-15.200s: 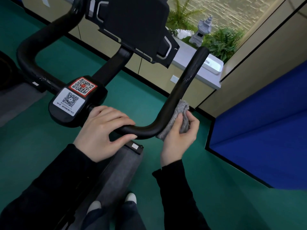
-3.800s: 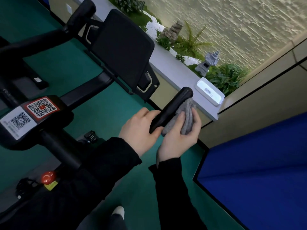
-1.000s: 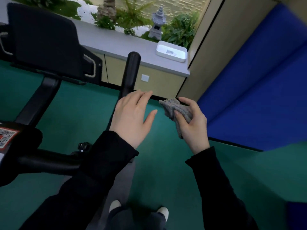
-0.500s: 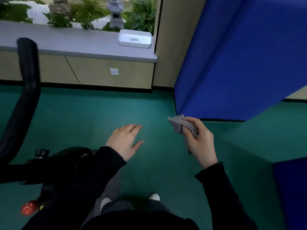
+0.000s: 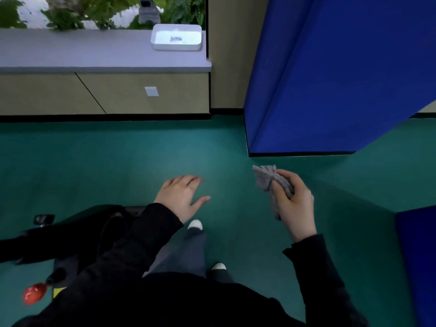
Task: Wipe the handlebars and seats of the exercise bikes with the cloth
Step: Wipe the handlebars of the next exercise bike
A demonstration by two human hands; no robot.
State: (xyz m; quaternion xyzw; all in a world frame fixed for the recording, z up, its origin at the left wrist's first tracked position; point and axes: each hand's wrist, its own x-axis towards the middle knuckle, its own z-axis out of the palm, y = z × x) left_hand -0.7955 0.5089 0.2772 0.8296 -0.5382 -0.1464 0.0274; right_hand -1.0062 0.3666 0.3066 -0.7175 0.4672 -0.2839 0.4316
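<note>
My right hand (image 5: 293, 204) grips a bunched grey cloth (image 5: 269, 182) in the air over the green floor, right of centre. My left hand (image 5: 181, 199) hovers open with fingers spread, touching nothing. Only the black lower frame of the exercise bike (image 5: 59, 234) shows at the lower left, with a red knob (image 5: 33, 295) below it. No handlebar or seat is in view.
A blue padded wall block (image 5: 330, 79) stands ahead on the right, and another blue panel (image 5: 417, 256) sits at the right edge. A grey counter (image 5: 82, 53) over beige cabinets runs along the back left, carrying a white tray (image 5: 177, 40). Green floor (image 5: 141, 161) lies ahead.
The view has swung right, away from the bike; the handlebar has left the frame. Both hands came off the bar, the right one still holding the cloth. One foot has stepped forward.
</note>
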